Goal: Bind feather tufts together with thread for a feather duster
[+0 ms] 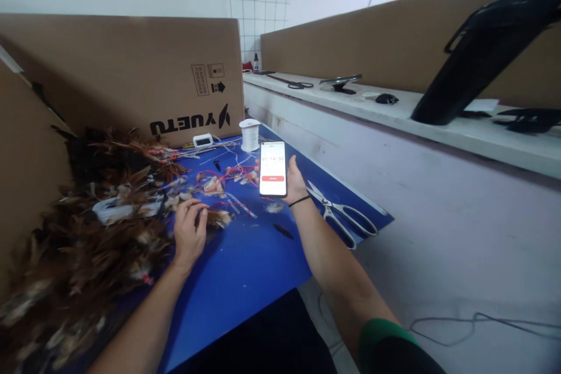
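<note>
"Where's the phone (pixel 273 168)?"
"Right hand (pixel 296 182), fingers gripping it, over blue table (pixel 245 280). Long axis points away from wearer, lit screen faces them. Slab, rounded corners."
"Left hand (pixel 190 231)?"
"Fingers half-curled by fluffy brown feathers (pixel 105 251); can't tell if gripping."

The tabletop (pixel 245 263) is blue, the feathers (pixel 100 245) mottled brown and cream, the cord (pixel 204 175) red, and the spool (pixel 250 137) white.
</note>
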{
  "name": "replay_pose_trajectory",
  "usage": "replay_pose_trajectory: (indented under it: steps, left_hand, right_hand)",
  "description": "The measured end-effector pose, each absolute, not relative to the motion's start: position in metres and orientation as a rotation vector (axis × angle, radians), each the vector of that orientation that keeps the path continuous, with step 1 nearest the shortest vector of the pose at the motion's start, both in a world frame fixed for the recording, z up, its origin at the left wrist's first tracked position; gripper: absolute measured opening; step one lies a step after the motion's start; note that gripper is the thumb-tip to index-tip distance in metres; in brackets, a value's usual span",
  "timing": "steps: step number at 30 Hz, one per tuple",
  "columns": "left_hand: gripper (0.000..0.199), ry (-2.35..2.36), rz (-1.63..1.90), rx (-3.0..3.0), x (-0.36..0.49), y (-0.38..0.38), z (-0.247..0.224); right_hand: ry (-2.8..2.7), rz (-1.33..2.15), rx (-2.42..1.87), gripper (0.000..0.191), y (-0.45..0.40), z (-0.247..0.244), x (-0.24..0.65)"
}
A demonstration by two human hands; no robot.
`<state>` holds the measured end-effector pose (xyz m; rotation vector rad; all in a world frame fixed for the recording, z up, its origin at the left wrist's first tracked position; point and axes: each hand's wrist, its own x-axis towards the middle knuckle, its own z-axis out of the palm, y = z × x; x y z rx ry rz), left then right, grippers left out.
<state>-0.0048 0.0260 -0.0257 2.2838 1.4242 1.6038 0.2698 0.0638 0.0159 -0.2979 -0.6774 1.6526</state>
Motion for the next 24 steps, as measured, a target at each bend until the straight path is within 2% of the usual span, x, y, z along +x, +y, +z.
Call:
replay_pose_trajectory:
  steps: [24]
  left_hand:
    - [0.018,1.395,1.58,2.316,-0.0055,0.0269,-0.0265]
  right_hand:
    - [-0.772,1.732,-0.278,0.073,0.0605,0.0151,0.2674]
